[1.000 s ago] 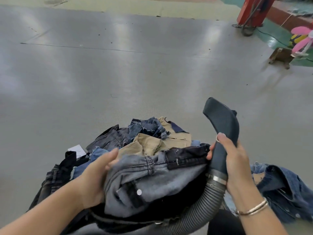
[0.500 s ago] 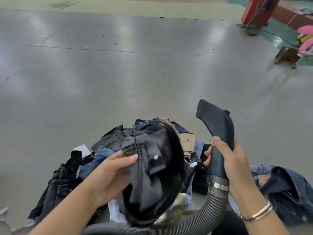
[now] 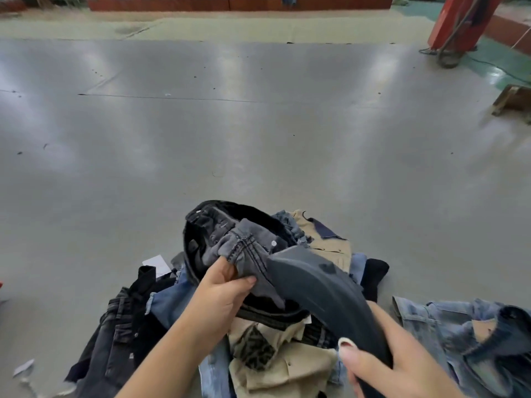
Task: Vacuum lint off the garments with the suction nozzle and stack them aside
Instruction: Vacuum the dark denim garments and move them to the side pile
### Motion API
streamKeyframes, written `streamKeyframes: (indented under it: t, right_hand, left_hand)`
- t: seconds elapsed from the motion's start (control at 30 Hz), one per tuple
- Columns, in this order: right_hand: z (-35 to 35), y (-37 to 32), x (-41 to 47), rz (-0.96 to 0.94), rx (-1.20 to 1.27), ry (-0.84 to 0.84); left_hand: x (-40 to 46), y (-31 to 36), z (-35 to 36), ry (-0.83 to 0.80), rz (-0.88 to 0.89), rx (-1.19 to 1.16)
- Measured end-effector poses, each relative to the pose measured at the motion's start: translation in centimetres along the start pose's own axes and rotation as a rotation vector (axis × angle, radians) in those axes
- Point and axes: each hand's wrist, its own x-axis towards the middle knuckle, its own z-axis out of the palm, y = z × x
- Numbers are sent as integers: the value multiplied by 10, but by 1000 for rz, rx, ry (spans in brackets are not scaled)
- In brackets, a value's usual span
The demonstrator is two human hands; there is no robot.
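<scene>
Holding the suction nozzle [image 3: 324, 285] firmly, the right hand [image 3: 402, 366] is wrapped round its neck; the grey garment [image 3: 244, 251], pinched by the left hand [image 3: 224, 291] above the garment pile [image 3: 287, 354], should be kept taut while slow passes are made.

Grey washed denim garment [image 3: 244, 248] with black lining; dark grey-blue nozzle [image 3: 321, 285]; tan garment [image 3: 287, 366] with a leopard-print patch; light blue jacket [image 3: 459, 331]; grey floor [image 3: 230, 133].

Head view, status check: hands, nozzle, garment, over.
Left hand grips grey garment above the pile. Right hand holds suction nozzle, tip at the garment. Nothing blocking.
</scene>
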Motion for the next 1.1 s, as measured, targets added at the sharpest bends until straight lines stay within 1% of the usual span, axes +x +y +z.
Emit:
streamKeyframes:
  t: [0.1,0.17,0.27,0.33,0.37,0.43,0.5,0.53,0.6,0.73,0.83,0.93,1.03,1.1]
  right_hand:
    - [3,0,2,1,-139,1]
    - [6,0,2,-25,-163,26]
    - [12,-5,2,-36,-90,93]
    - [11,-8,5,-47,-16,202]
    - [9,-7,7,-55,18,260]
    - [1,-6,11,-66,76,332]
    - [-6,-6,11,-65,120,354]
    - [-8,-5,9,-49,138,341]
    - [-8,-3,5,-31,132,261]
    - [-1,2,-5,27,11,90]
    - [-3,5,-6,45,-116,53]
    - [-6,5,-7,67,-165,15]
    - [-7,5,-6,84,-165,-30]
    - [-6,4,-4,99,-115,-18]
  left_hand:
    - [4,-1,-3,-69,-18,6]
    - [6,-2,-5,-109,-34,50]
    - [4,-7,-6,-179,-96,169]
    - [2,-11,-6,-241,-159,249]
    - [1,-12,-6,-257,-188,249]
    - [0,-11,-4,-224,-230,183]
    - [1,-12,-1,-129,-252,165]
    - [1,-13,0,-77,-257,174]
    - [3,-16,1,-14,-266,165]
    - [4,-19,4,-5,-293,24]
    - [8,-17,2,-20,-284,-60]
    - [8,-17,0,-40,-297,-90]
    - [9,-20,-4,-28,-323,-91]
    - [6,-22,-6,-70,-334,-48]
